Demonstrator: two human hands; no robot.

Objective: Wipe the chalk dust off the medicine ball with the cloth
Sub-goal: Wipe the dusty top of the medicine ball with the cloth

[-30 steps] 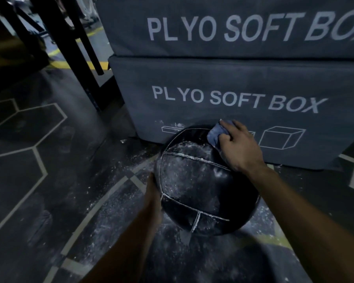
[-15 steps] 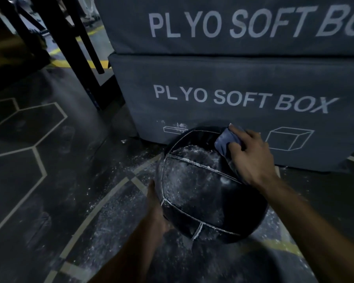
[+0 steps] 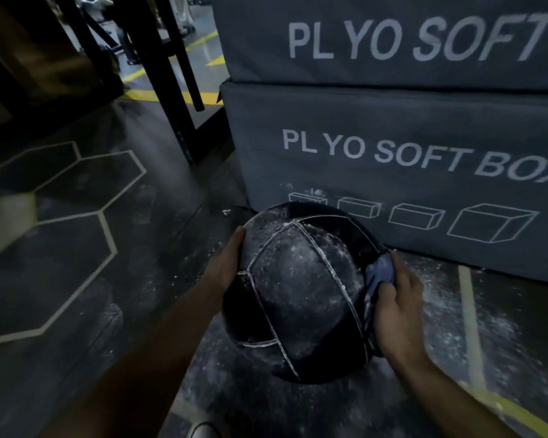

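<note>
Head view shows the heavy-looking, dusty medicine ball on the floor, best steadied at its sides: left hand flat against it, right hand pressing the cloth.

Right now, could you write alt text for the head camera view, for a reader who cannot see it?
A person's two hands hold a black medicine ball dusted with white chalk: the left hand steadies its left side while the right hand presses a blue cloth against its right side. Behind it stand stacked grey boxes printed PLYO SOFT BOX, on a chalk-speckled dark floor.
</note>
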